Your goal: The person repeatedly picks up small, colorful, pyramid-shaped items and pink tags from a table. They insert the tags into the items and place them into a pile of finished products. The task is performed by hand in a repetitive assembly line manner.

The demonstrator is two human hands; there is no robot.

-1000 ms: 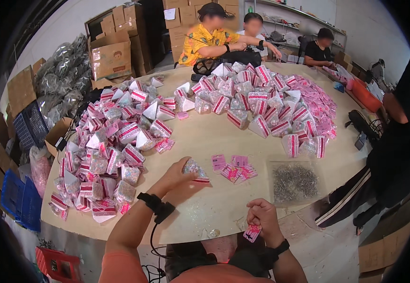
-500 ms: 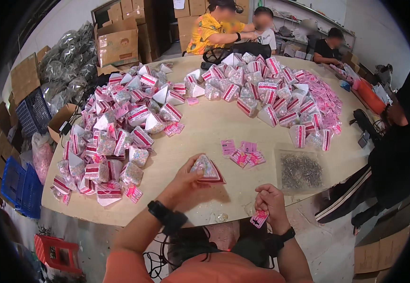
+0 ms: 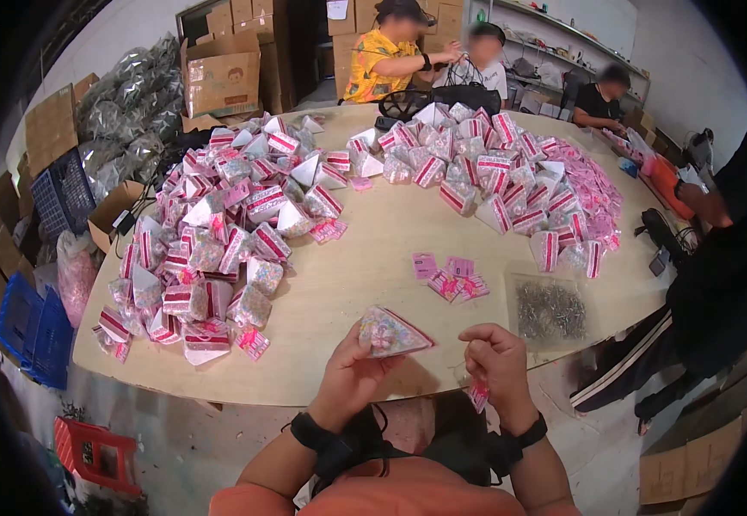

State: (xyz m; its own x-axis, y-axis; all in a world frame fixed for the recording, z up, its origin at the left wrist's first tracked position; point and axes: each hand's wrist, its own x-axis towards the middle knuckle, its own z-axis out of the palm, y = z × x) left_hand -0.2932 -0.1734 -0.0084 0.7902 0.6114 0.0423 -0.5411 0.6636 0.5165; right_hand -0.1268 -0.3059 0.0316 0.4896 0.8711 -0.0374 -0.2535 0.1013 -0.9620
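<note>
My left hand holds a wedge-shaped clear pack, like a cake slice, filled with pale pastel bits. Its point faces right, above the table's near edge. A short way to the right, my right hand is closed with its index finger bent, and a small pink card hangs below the fingers. Anything else in that grip is too small to make out. Several loose pink cards lie on the table beyond the hands. Nearby on the right stands a shallow clear tray of small metal pieces.
Heaps of similar packs lie on the table, one pile at left and another at the far right, beside many pink cards. Several people sit or stand around the table. Blue crates and a red stool stand left.
My left hand has moved right and nearer to me, turning the wedge pack so its point faces right. My right hand has turned slightly, still with the pink card.
</note>
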